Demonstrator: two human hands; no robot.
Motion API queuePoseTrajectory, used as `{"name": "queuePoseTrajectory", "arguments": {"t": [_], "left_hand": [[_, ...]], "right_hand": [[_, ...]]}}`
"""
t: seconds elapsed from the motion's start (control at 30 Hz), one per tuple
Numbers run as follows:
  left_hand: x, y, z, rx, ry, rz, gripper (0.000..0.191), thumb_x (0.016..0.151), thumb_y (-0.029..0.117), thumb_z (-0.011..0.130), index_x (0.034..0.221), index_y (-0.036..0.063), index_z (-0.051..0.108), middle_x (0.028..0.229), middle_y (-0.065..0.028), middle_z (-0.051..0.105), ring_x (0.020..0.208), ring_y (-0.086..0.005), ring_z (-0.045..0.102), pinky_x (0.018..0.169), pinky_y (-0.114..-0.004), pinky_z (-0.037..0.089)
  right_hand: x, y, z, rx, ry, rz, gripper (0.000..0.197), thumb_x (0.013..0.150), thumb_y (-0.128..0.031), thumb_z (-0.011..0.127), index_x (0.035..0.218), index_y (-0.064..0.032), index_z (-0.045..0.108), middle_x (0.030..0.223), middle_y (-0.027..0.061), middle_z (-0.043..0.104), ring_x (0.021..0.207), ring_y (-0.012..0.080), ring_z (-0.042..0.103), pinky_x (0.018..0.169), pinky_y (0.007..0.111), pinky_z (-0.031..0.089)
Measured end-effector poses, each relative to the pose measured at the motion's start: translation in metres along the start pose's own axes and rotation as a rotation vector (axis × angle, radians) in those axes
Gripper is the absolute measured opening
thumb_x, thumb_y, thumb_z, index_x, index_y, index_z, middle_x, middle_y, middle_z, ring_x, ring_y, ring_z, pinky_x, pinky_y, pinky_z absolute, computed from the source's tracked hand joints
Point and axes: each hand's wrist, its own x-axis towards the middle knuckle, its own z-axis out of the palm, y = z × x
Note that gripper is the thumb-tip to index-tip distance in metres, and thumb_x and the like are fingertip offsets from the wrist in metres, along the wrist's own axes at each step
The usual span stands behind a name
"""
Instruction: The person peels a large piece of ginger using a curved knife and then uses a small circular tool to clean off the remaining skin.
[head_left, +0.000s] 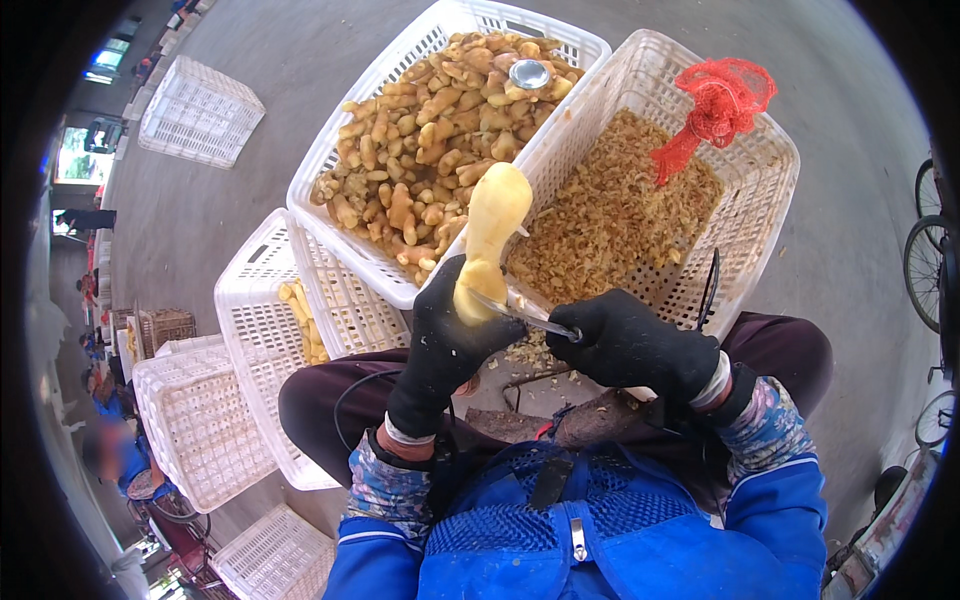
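Note:
My left hand (459, 341), in a black glove, holds a large peeled piece of ginger root (496, 217) upright by its lower end. Its flesh is pale yellow, and a small sliver sticks out at its right side. My right hand (626, 341), gloved the same way, grips a small metal knife (541, 322), whose blade rests against the ginger's lower end. Beyond my left hand stands a white plastic crate (330, 150) of unpeeled ginger (442, 127), with a round metal lid-like object (529, 74) on top. Peel scraps (615, 217) cover the floor of the crate (757, 202) beside it.
Red netting (720, 105) is tied at the scrap crate's far side. Peeled ginger (306, 319) lies in another crate (251, 300) on the left. Stacked crates (199, 420) stand beyond it, near a seated person (135, 465). Bicycles (926, 255) are at the far right.

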Motion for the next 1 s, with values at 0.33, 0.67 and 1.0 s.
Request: {"name": "queuePoseTrajectory", "arguments": {"t": [0.33, 0.67, 1.0], "left_hand": [[0.001, -0.002, -0.001, 0.110, 0.031, 0.139, 0.056, 0.062, 0.015, 0.081, 0.108, -0.0029, 0.053, 0.083, -0.0094, 0.062, 0.074, -0.0176, 0.059, 0.067, -0.032, 0.049], [0.002, -0.004, 0.000, 0.106, 0.093, 0.147, 0.053, 0.062, 0.014, 0.081, 0.104, -0.0020, 0.054, 0.082, -0.0099, 0.062, 0.072, -0.0181, 0.059, 0.066, -0.031, 0.049], [0.003, -0.002, 0.002, 0.146, 0.134, 0.097, 0.041, 0.066, 0.013, 0.077, 0.097, -0.0028, 0.055, 0.077, -0.0104, 0.061, 0.068, -0.0185, 0.059, 0.063, -0.031, 0.048]], "right_hand": [[-0.005, 0.001, 0.012, 0.121, 0.027, 0.010, 0.012, 0.077, -0.016, 0.063, 0.086, -0.0087, 0.063, 0.070, 0.0189, 0.060, 0.067, 0.0374, 0.062, 0.058, 0.042, 0.049], [-0.005, 0.001, 0.011, 0.099, 0.030, 0.012, 0.010, 0.077, -0.016, 0.063, 0.083, -0.0080, 0.062, 0.070, 0.0190, 0.060, 0.066, 0.0378, 0.061, 0.058, 0.042, 0.049], [0.007, 0.010, 0.014, 0.007, 0.036, -0.016, 0.013, 0.078, -0.015, 0.059, 0.087, -0.0061, 0.063, 0.070, 0.0209, 0.060, 0.068, 0.0387, 0.062, 0.059, 0.045, 0.048]]}}
